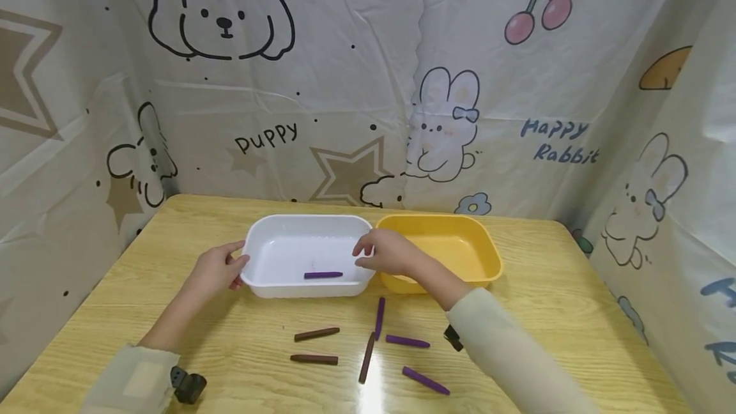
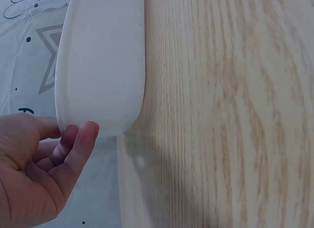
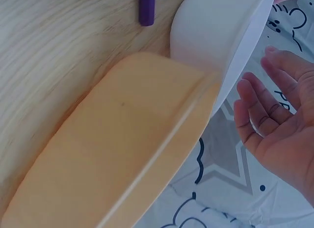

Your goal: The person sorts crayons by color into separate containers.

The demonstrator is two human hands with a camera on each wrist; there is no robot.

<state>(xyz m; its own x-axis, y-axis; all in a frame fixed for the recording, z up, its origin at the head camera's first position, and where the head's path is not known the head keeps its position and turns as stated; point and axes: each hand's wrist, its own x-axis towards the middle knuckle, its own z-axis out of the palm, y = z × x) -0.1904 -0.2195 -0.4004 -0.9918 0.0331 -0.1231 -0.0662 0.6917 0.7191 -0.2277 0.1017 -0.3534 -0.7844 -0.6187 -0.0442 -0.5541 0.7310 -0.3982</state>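
A white tray [image 1: 287, 254] sits on the table, with one purple crayon [image 1: 323, 275] lying inside near its front wall. My left hand [image 1: 214, 268] pinches the tray's left end at the rim; the left wrist view shows those fingers [image 2: 81, 144] against the tray's end wall. Above the tray's right rim is my right hand [image 1: 386, 252], its fingers loosely bent and holding nothing. In the right wrist view that hand [image 3: 279, 100] appears apart from the tray. A yellow tray [image 1: 489, 254] stands close beside the white one, partly hidden by my right hand and forearm.
Before the trays lie three purple crayons, one upright in view [image 1: 379, 318], one by the sleeve [image 1: 407, 341] and one nearest me [image 1: 425, 380]. Three brown crayons [image 1: 314, 359] lie left of them. A printed cloth [image 1: 356, 82] hangs behind the table [image 1: 230, 344] and at its sides.
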